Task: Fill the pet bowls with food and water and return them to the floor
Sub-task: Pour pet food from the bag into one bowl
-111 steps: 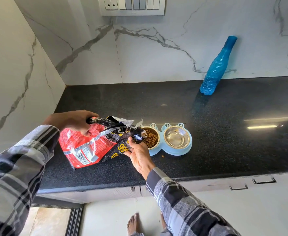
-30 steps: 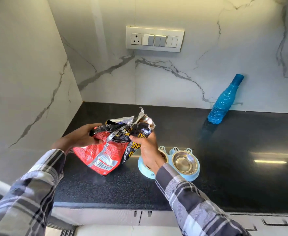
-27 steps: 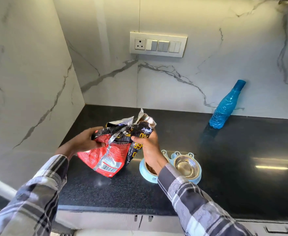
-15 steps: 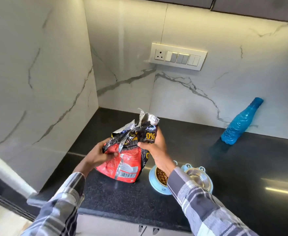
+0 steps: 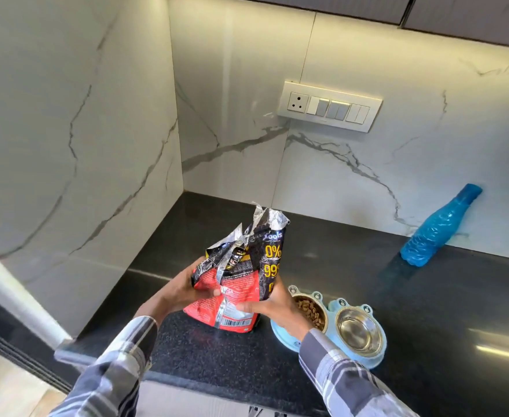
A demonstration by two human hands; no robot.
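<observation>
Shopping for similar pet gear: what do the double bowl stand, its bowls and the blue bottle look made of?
The stand looks like matte pale-blue plastic. The empty bowl looks like polished steel, mirror-bright; the food bowl likely matches. The bottle seems translucent blue plastic, faceted and light-passing.

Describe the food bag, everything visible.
The food bag is crinkled foil-lined plastic, red low down, black above with yellow "0%" and "99" print, and a barcode near the base. Its torn top gapes open, silver lining showing. It stands upright on the black counter, left of the bowls, gripped by the left hand and right hand.
</observation>
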